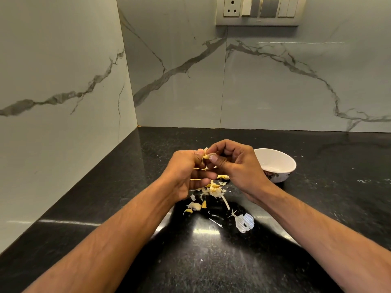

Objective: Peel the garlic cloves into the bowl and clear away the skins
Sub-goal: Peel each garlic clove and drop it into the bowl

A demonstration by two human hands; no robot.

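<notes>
Both hands meet above the black counter (211, 261). My left hand (184, 174) curls round a garlic clove (204, 155), most of it hidden in the fingers. My right hand (234, 163) pinches the clove's skin between thumb and forefinger. Below the hands lies a heap of pale garlic skins (211, 190) with a few yellowish pieces. A larger papery skin (244, 223) lies nearer to me. The white bowl (281, 163) with a flower pattern stands just right of my right hand; what I see of its inside holds nothing.
Marble-look walls close the counter at the left and back, forming a corner at the far left. A switch and socket panel (258, 10) sits high on the back wall. Small skin scraps (215, 222) are scattered on the counter.
</notes>
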